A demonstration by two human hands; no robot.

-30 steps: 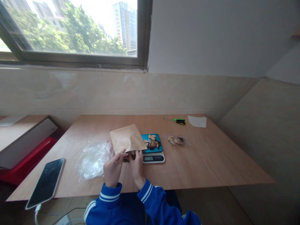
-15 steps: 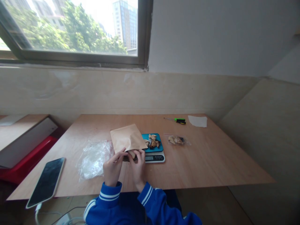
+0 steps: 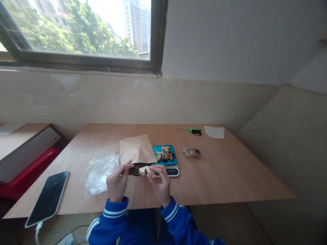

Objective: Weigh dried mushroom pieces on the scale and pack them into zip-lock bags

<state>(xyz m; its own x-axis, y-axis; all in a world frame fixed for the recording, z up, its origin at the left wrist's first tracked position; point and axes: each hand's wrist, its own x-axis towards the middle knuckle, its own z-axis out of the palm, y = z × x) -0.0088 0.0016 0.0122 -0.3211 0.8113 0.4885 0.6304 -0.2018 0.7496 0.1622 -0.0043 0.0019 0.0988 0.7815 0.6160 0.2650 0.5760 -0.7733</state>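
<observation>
My left hand [image 3: 118, 183] grips the open near edge of a brown paper bag [image 3: 137, 151] that lies on the wooden table [image 3: 224, 173]. My right hand [image 3: 160, 183] pinches a pale, dark-edged dried piece [image 3: 146, 170] just outside the bag's mouth. Right of the bag stands a small digital scale [image 3: 166, 162] with a blue top, and several similar dried pieces lie on it.
A crumpled clear plastic bag [image 3: 98, 172] lies left of my hands. A small clear bag of dried pieces [image 3: 192, 152] sits right of the scale. A green-handled screwdriver [image 3: 193, 131] and white paper [image 3: 214, 132] lie far back. A phone [image 3: 47, 197] rests at the table's left corner.
My right hand has drawn back out of the bag's mouth and to the right, now holding a dried piece. My left hand has stayed on the bag's edge.
</observation>
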